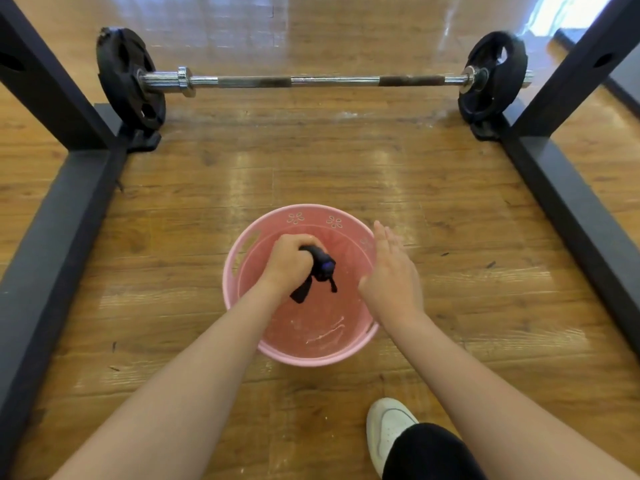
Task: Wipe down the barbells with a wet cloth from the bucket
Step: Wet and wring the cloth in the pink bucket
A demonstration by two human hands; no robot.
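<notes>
1. Low in the middle of the frame, a pink bucket (299, 355) stands on a wooden floor (194, 188). Shallow water glints inside it.
2. The left hand (289, 263) is over the bucket, its fingers curled tight round a dark cloth (320, 271). The cloth is bunched in the fist, and its loose ends hang down above the water.
3. The right hand (393, 277) is at the bucket's right rim. Its fingers are straight and together, and it holds nothing.
4. Across the top of the frame lies a barbell (294, 81), well apart from the bucket. It has a steel shaft with dull, rusty-looking patches and a black weight plate (130, 77) at each end.
5. Dark rack beams (59, 220) run down the left and right sides of the frame, boxing in the floor between.
6. A white shoe (389, 427) sits at the lower right, near the bucket.
7. Judging by this, the cloth is being lifted or wrung and no wiping has begun.
8. Risks: a cloth that is still soaked would drip across the floor on its way to the bar and make it slippery. Extra water left on the shaft could worsen the rusty patches. A careless step by the nearby foot could tip the bucket.
</notes>
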